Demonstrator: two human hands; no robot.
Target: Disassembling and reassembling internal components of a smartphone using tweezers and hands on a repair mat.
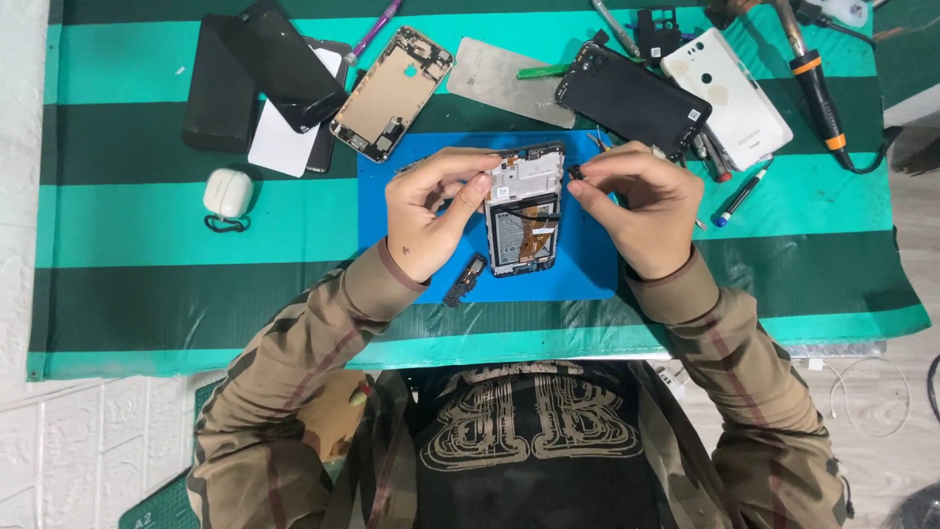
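An opened phone [524, 211] with its back off lies on a blue mat [587, 264], showing a white frame and battery. My left hand [431, 211] grips its left edge near the top, thumb and fingers curled around it. My right hand [636, 206] pinches a tiny dark part [576, 172] between thumb and forefinger just beside the phone's upper right corner. A small dark component [466, 279] rests on the mat below my left wrist.
On the green striped cloth [147, 216] behind the mat lie a gold phone frame [392, 93], black phone panels [264, 69], a black phone [632, 98], a white phone back [729, 93], a metal plate [509, 83], a white earbud case [227, 193] and a soldering iron [818, 83].
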